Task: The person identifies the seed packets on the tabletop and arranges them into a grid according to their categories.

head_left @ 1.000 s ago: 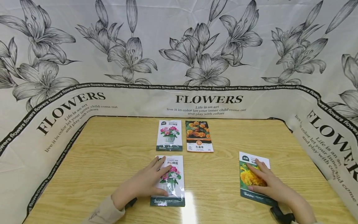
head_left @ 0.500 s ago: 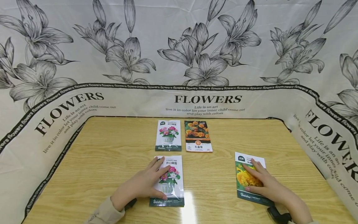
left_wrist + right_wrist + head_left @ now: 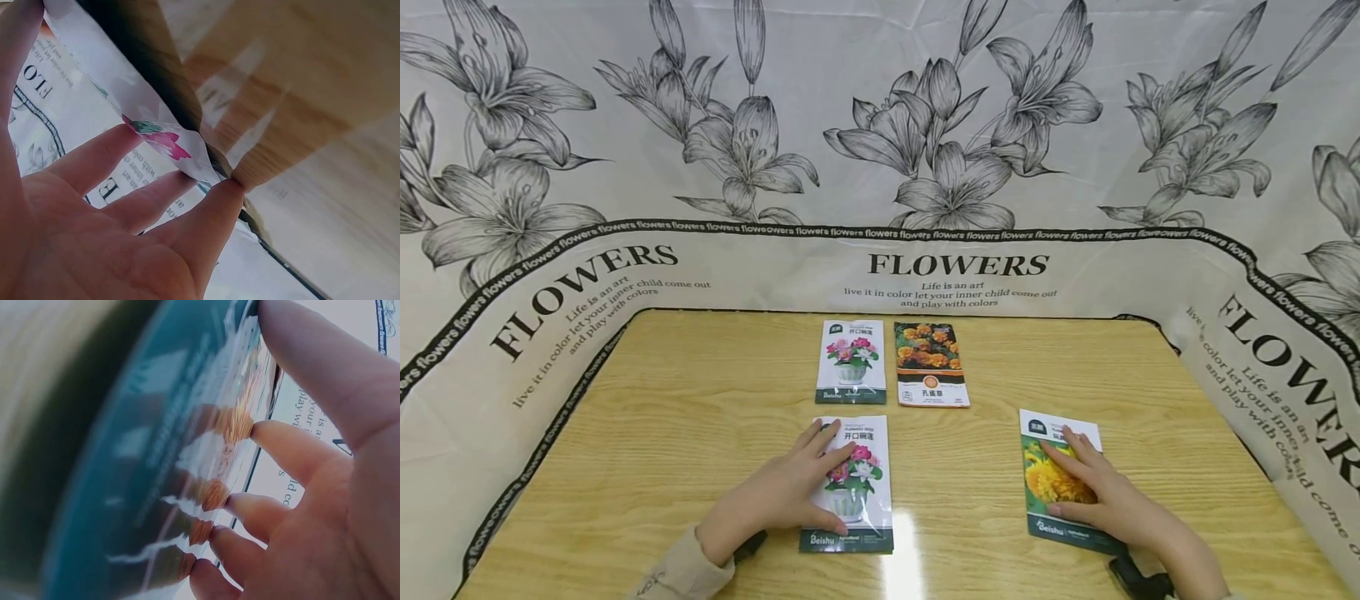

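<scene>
A seed packet with pink and white flowers in a pot [image 3: 859, 492] lies flat near the front middle of the table. Spread across its left part is my left hand [image 3: 790, 487], fingertips touching the packet. Farther right, my right hand [image 3: 1105, 492] rests with spread fingers on a seed packet showing yellow flowers [image 3: 1045, 479], which lies slightly tilted. The right wrist view has the fingertips [image 3: 259, 428] against this packet's glossy front. In the left wrist view the fingers [image 3: 212, 212] touch the pink-flower packet's surface.
Behind, another pink-flower packet [image 3: 851, 362] lies beside a packet with orange marigolds [image 3: 931, 367]. The wooden table [image 3: 700, 375] is bordered at the back and sides by a white cloth [image 3: 775, 275] with flower drawings and lettering.
My right hand has slid the yellow-flower packet left across the table, toward the middle. The left hand and its packet have stayed in place.
</scene>
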The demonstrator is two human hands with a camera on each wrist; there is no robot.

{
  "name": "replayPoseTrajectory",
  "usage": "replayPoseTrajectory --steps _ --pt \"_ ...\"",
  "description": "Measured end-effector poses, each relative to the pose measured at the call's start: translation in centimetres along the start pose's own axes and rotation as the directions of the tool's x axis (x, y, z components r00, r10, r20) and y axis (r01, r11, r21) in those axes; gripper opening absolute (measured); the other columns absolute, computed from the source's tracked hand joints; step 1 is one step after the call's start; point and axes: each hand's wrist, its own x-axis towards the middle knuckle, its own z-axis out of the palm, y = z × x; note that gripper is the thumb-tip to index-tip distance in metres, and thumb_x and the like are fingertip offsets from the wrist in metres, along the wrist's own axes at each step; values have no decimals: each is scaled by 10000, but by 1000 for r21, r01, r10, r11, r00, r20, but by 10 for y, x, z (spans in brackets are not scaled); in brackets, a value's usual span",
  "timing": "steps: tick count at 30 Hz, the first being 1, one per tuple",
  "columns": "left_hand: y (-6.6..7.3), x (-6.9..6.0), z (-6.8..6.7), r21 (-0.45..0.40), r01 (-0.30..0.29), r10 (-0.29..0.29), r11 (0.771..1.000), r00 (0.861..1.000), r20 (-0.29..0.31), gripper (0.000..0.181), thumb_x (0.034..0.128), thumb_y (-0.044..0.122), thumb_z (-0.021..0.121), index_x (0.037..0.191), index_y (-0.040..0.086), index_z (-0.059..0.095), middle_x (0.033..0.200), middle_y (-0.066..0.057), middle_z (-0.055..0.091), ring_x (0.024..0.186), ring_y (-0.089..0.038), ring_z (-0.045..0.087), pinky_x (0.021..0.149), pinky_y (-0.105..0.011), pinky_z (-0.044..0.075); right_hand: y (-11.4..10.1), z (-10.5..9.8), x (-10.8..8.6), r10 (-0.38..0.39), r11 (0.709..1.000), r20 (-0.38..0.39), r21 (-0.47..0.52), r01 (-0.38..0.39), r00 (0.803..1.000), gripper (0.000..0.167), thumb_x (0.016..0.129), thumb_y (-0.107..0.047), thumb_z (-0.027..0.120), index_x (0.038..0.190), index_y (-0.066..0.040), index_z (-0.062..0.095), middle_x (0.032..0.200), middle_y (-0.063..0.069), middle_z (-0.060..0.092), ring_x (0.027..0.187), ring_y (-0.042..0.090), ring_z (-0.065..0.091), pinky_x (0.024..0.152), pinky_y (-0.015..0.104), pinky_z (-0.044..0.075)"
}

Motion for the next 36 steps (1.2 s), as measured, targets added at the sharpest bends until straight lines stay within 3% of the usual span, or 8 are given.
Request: replayPoseTrajectory --steps 36 --pt "1 -1 -2 10 0 0 1000 1000 -5 1010 724 646 774 1527 155 410 1634 -173 172 1484 -443 107 1001 -630 428 -23 10 7 -10 1000 47 -14 11 999 809 839 -478 746 1511 -147 439 1609 268 149 1415 592 75 986 816 175"
